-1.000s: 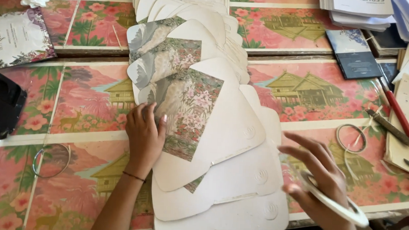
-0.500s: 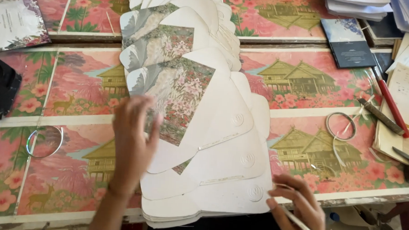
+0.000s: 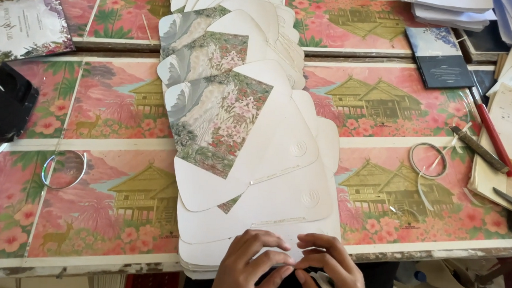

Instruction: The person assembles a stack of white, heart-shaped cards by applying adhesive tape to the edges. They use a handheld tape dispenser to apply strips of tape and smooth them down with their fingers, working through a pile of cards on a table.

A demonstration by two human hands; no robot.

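— What do the hands touch?

— The nearest envelope (image 3: pixel 263 242), at the table's front edge. It is cream-white, lies open and flat, and the one above covers most of it.

— Is it alone?

— No. It is the lowest in a long row of envelopes (image 3: pixel 251 132) that overlap like fish scales, going away from the person. Some flaps (image 3: pixel 219 122) are open and show a lining with grey mountains and pink flowers.

— Anything else held?

— A roll of white tape (image 3: pixel 326 284), under the right fingers, only partly seen.
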